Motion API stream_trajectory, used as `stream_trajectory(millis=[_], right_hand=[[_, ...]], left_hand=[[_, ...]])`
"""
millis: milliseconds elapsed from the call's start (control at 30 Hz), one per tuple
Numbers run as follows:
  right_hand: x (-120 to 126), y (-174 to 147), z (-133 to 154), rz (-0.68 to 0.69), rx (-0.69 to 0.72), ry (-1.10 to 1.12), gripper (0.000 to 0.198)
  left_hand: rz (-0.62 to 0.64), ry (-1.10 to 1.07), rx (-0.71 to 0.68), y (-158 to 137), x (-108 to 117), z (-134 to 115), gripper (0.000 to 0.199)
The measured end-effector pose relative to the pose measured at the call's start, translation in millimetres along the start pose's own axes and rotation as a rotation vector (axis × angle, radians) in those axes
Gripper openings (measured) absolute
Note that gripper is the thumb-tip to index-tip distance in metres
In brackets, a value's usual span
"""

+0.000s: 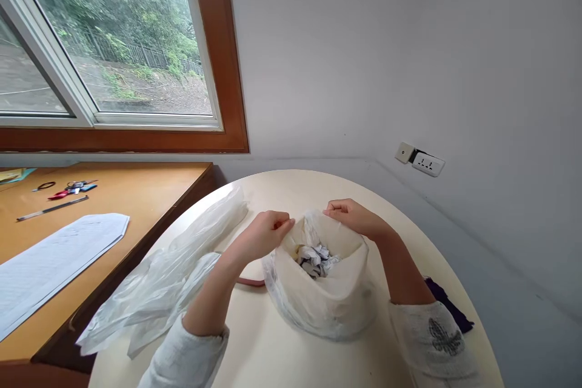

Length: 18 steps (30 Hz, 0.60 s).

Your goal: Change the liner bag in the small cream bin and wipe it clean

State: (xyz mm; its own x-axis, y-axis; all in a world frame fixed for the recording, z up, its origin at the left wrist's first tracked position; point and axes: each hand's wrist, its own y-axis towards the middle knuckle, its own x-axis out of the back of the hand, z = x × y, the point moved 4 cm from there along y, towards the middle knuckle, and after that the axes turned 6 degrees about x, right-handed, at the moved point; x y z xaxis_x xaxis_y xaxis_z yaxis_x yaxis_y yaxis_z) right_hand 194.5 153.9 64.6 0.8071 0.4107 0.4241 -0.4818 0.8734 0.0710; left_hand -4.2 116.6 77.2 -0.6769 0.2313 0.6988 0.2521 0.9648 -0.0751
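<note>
A whitish, translucent plastic bag (331,303) stands open on the round cream table (300,182). Crumpled paper (316,260) lies inside it. My left hand (268,233) pinches the bag's rim at its far left, thumb and fingers pressed together. On the far right of the same rim, my right hand (348,213) grips the plastic with curled fingers. Left of my left forearm, another clear plastic bag (182,260) lies flat and wrinkled. A flat item with a reddish-brown edge (251,282) shows partly between my left arm and the open bag.
A dark cloth (448,303) sits by my right sleeve near the table's edge. To the left, a wooden desk (150,188) holds papers (68,248), a pen (52,208), keys (77,188) and a black band (46,185). Wall sockets (428,163) are at right.
</note>
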Motion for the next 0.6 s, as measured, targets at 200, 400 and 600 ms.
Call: stream_trajectory(millis=[200, 400, 600], right_hand=[[8, -6, -6, 0.003, 0.033, -0.072, 0.038], [10, -6, -11, -0.021, -0.044, -0.084, 0.038], [-1, -4, 0, 0.053, 0.048, -0.208, 0.042]], left_hand=[[-0.004, 0.043, -0.013, -2, 6, 1, 0.038], [-0.025, 0.078, -0.004, -2, 8, 1, 0.037], [0.006, 0.112, 0.037, -8, 11, 1, 0.037]])
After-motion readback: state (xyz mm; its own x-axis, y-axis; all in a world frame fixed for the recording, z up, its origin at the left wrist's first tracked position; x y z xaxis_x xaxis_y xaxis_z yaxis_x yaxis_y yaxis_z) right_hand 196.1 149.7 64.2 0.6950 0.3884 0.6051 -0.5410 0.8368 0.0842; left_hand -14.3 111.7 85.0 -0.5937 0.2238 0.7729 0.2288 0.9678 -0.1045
